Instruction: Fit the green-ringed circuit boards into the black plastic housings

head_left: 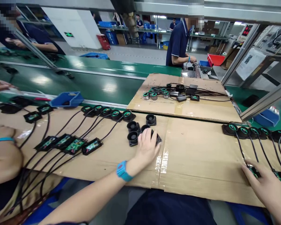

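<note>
My left hand [148,144], with a blue band at the wrist, rests over a group of black round housings [133,137] near the middle of the cardboard; its fingers curl over one of them. At the right, my right hand [263,184] has thumb and fingers around a black-framed green circuit board [254,171]. Black cables run from boards there up to a row of black round parts with green rings [243,132]. Another housing [150,119] stands just behind the group.
Cabled boards [75,145] lie to the left, beside a neighbour's arm [4,150]. A raised cardboard sheet [154,104] holds coils and cables. Blue bins [66,99] stand behind. A person [178,43] works across the green conveyor [103,86].
</note>
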`<state>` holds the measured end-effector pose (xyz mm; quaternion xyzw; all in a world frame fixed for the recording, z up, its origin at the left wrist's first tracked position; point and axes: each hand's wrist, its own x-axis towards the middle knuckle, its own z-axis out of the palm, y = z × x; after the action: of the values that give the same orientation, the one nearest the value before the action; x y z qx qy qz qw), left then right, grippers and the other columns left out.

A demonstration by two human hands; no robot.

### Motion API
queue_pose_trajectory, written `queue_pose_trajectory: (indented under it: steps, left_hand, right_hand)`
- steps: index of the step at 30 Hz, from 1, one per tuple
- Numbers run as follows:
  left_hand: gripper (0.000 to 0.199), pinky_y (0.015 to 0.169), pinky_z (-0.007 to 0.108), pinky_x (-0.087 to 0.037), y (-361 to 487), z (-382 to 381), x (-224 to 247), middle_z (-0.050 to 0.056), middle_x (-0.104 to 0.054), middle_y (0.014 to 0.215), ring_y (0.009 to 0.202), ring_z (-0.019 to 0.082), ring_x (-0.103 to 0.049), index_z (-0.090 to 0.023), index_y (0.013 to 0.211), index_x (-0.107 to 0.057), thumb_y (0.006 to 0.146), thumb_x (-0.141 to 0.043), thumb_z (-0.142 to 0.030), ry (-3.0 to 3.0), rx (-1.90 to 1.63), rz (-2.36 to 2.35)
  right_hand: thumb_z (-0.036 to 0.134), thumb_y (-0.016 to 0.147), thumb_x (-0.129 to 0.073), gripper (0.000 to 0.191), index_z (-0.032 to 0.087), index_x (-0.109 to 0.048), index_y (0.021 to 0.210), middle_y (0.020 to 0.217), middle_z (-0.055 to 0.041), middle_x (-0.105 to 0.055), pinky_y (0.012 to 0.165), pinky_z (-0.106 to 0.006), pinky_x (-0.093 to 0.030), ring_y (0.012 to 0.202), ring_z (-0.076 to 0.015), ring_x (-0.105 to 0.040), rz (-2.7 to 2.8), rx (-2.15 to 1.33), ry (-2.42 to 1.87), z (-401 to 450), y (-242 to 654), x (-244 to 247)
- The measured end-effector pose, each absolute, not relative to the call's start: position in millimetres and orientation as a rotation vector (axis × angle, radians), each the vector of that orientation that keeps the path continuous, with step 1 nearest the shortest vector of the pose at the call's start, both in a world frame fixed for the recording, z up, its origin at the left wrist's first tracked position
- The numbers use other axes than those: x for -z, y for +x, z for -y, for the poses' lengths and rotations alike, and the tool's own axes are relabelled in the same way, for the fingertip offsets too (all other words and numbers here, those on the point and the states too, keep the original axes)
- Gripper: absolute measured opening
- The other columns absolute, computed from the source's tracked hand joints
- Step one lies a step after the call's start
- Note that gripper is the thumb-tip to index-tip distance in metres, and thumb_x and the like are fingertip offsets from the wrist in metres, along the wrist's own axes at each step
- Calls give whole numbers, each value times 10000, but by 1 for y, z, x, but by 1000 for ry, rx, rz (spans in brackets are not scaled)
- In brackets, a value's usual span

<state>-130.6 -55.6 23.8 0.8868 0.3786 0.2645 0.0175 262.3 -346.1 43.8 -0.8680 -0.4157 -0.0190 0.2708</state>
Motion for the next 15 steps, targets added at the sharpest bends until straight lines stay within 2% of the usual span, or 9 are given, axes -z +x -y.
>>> queue_pose_trajectory:
  steps: [3,6,11,15]
  left_hand:
    - [365,920,557,-480,-140,47,-19,230,-583,1231,1175,392,-543,-113,1298,-541,942,-508,-189,2830,-659,-1149]
    - [288,838,493,-515,-110,46,-22,164,-592,1080,1014,332,-568,-133,1208,-563,926,-512,-159,2827,-555,-993]
    - [373,912,465,-535,-82,34,-19,119,-539,1151,1063,291,-552,-193,1210,-524,852,-626,-200,2531,-705,-801]
    - [525,960,464,-542,-101,25,-5,107,-544,1171,1110,291,-556,-215,1271,-500,783,-693,-210,2343,-730,-678]
  right_hand:
    - [557,862,-548,395,244,-716,1035,1117,-127,-734,985,-512,-505,1093,-335,-665,1409,9,-2170,236,224,-50]
    - [461,924,-526,349,206,-710,1077,1119,-130,-731,992,-494,-487,1092,-304,-651,1635,33,-1937,120,178,-57]
    - [349,942,-543,343,194,-678,1216,1358,-156,-623,1050,-536,-376,1278,-334,-500,1954,169,-1795,-49,101,-78]
    - [360,930,-592,376,152,-643,1239,1337,-172,-618,1085,-495,-315,1286,-330,-461,2135,262,-1964,-145,60,-91]
